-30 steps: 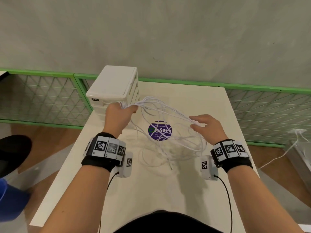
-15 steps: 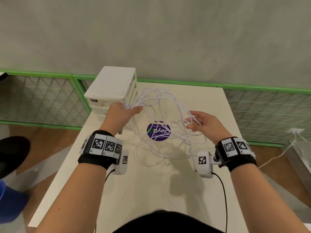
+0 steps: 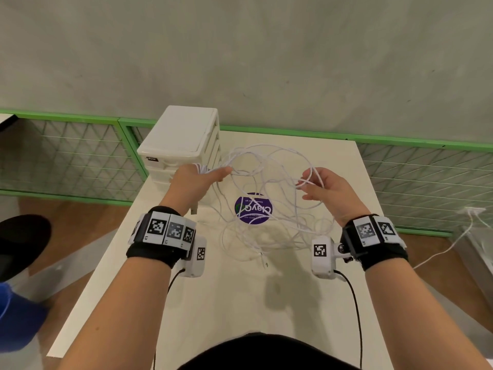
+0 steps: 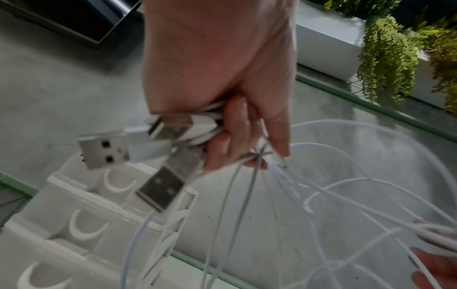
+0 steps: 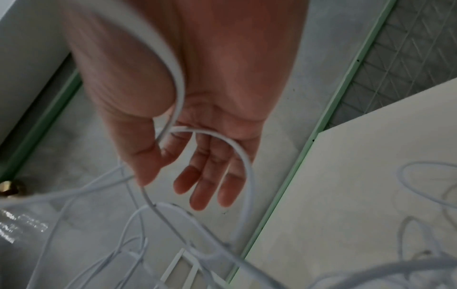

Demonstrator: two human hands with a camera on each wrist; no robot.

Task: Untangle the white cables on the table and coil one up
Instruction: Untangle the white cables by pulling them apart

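A tangle of white cables (image 3: 269, 158) arches between my two hands and trails down onto the white table (image 3: 240, 303). My left hand (image 3: 202, 177) grips a bunch of cable ends; in the left wrist view its fingers (image 4: 222, 136) curl round them and several USB plugs (image 4: 103, 152) stick out of the fist. My right hand (image 3: 328, 188) is raised to the right with relaxed, nearly straight fingers (image 5: 200, 187). A cable loop (image 5: 247, 166) hangs over its thumb and across the palm. A loose connector end (image 3: 264, 263) lies on the table.
A white drawer unit (image 3: 181, 134) stands at the table's far left corner, just beyond my left hand. A round purple sticker (image 3: 253, 208) lies under the cables. A green-framed mesh fence (image 3: 66, 156) runs behind the table. Another white cable (image 3: 440, 252) lies on the floor at right.
Both hands have risen and the right one has turned palm inward and moved farther up the table. The loops between them now arch higher and wider.
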